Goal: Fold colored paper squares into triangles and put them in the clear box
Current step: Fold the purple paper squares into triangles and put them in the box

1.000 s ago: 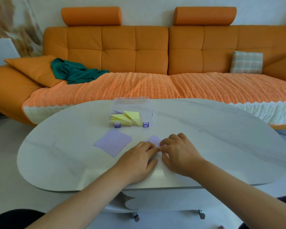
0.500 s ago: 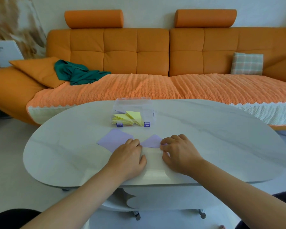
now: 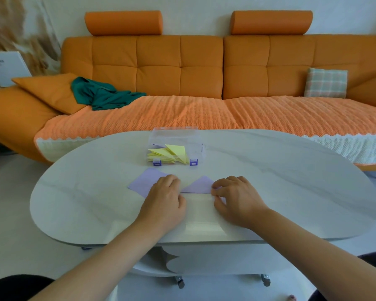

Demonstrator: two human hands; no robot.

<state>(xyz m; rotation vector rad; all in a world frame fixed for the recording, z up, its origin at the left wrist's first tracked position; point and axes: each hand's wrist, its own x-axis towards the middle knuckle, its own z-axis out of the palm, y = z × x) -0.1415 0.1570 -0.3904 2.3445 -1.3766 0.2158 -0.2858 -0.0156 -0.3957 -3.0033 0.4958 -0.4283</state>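
— Two hands low over the white oval table (image 3: 291,181), head view, set apart from each other. Right hand (image 3: 237,198) pinching the right corner of a folded lilac triangle (image 3: 199,185), flat on the tabletop between both hands.

— And the left hand (image 3: 163,203)?

— Knuckles up, fingers bent, resting on the near corner of an unfolded lilac square (image 3: 144,181). Gripping or only touching: impossible to tell from above.

— Whereabouts of the clear box (image 3: 197,146)?

— Farther back on the table, well apart from both hands, apparently open. Yellow triangles (image 3: 172,154) heaped inside, with a sliver of lilac behind them.

— Stage reached, at a guess?

— Crease probably finished or nearly so. Transfer to the box not yet made.

— Risks from here?

— Several. Thin paper held by one corner only: likely to spring open or droop on the lift, then catch on the box's front wall. Heap already high at the front; easy to land on the rim and slide out after a careless drop. Light box, too: easily nudged along the smooth tabletop by a knuckle. Left hand's weight on the spare square worth watching as well; dragged sideways, could wrinkle before folding.
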